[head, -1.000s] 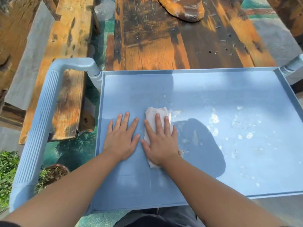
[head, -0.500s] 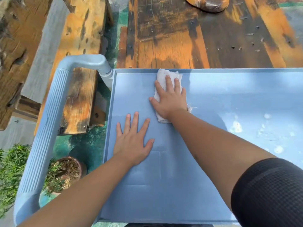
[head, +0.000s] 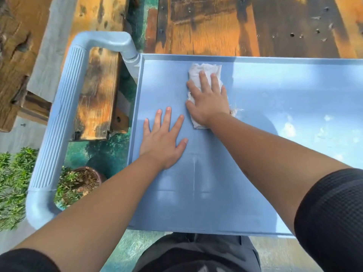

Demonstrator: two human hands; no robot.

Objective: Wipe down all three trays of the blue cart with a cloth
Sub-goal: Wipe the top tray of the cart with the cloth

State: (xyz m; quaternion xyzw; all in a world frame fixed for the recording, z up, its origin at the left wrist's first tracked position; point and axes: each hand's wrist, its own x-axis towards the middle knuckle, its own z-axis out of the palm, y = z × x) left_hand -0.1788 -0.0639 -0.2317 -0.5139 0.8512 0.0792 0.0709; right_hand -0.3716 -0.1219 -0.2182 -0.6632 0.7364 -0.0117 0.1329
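The blue cart's top tray [head: 255, 193] fills the middle of the head view. A white cloth [head: 204, 70] lies flat on it near the far rim, left of centre. My right hand [head: 208, 99] presses flat on the cloth, fingers spread, covering its middle. My left hand [head: 163, 140] rests palm down on the bare tray, just nearer and to the left, holding nothing. White smears [head: 290, 130] mark the tray's right part. The lower trays are hidden under the top one.
The cart's ribbed blue handle [head: 59, 134] runs down the left side. Worn wooden planks [head: 216, 26] lie beyond the far rim, and a wooden beam [head: 98, 91] sits between handle and tray. A potted plant [head: 80, 183] and green shrubs [head: 11, 183] are low left.
My right hand slid the cloth from the tray's middle to its far rim a second ago and has since drawn back slightly. My left hand stayed flat on the tray.
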